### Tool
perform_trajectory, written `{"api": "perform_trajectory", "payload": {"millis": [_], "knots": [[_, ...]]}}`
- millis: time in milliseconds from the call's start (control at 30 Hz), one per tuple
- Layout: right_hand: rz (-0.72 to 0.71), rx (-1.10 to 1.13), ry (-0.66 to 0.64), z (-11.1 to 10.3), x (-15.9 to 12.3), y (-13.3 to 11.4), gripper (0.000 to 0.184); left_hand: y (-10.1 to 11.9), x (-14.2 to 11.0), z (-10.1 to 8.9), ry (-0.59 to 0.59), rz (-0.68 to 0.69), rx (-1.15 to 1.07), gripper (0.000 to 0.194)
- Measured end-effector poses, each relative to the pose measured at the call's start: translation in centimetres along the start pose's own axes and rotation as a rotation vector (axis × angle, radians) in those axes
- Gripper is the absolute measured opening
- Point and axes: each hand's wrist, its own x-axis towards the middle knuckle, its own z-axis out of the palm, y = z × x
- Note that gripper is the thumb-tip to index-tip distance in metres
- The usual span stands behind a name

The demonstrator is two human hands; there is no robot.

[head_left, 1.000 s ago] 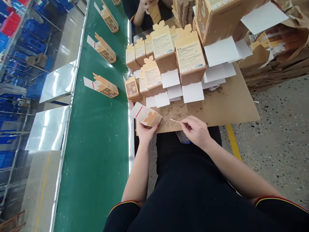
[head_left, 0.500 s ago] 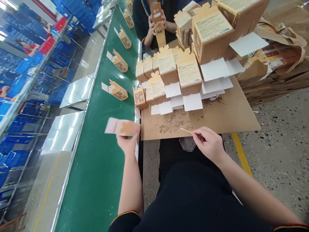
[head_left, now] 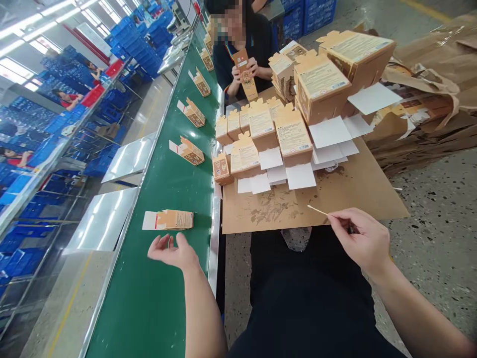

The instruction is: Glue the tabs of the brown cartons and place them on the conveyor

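Note:
My left hand (head_left: 170,251) hovers open over the green conveyor belt (head_left: 156,298), fingers apart and holding nothing. Just beyond it a small brown carton (head_left: 169,219) with a white flap lies flat on the belt. My right hand (head_left: 360,238) is closed in a pinch on a thin wooden stick (head_left: 317,210), whose tip points left over the brown cardboard sheet (head_left: 357,191). A cluster of brown cartons (head_left: 261,134) with open white flaps stands on that sheet in front of me.
More cartons (head_left: 189,151) lie spaced along the belt further away. A co-worker (head_left: 242,44) sits at the far end holding a carton. Bigger boxes (head_left: 335,74) are stacked at the back right, crumpled brown paper (head_left: 428,99) beside them. Blue crates (head_left: 37,149) fill the left.
My left hand carried the carton from the cardboard sheet over to the belt, set it down and let go. The right hand kept the stick. The camera tilted upward.

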Motion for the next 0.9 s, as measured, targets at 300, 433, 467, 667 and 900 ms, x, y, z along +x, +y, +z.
{"api": "perform_trajectory", "payload": {"millis": [300,433,467,667,900], "knots": [[0.002,-0.058,0.038,-0.1,0.4,0.3,0.018,10.5,3.6,22.3,-0.749,-0.049,0.13,0.081],[0.022,-0.08,0.074,-0.9,-0.1,0.0,0.019,11.3,4.1,24.7,-0.815,-0.182,0.236,0.083],[0.013,-0.099,0.091,-1.4,0.1,0.3,0.019,11.1,4.4,24.2,-0.808,-0.179,0.238,0.084],[0.016,-0.297,0.039,-3.1,5.4,5.0,0.015,7.6,4.9,16.3,-0.665,-0.263,-0.05,0.063],[0.059,-0.491,-0.276,-1.0,12.5,9.2,0.022,3.7,-5.0,7.1,-0.751,-0.459,-0.561,0.076]]}}
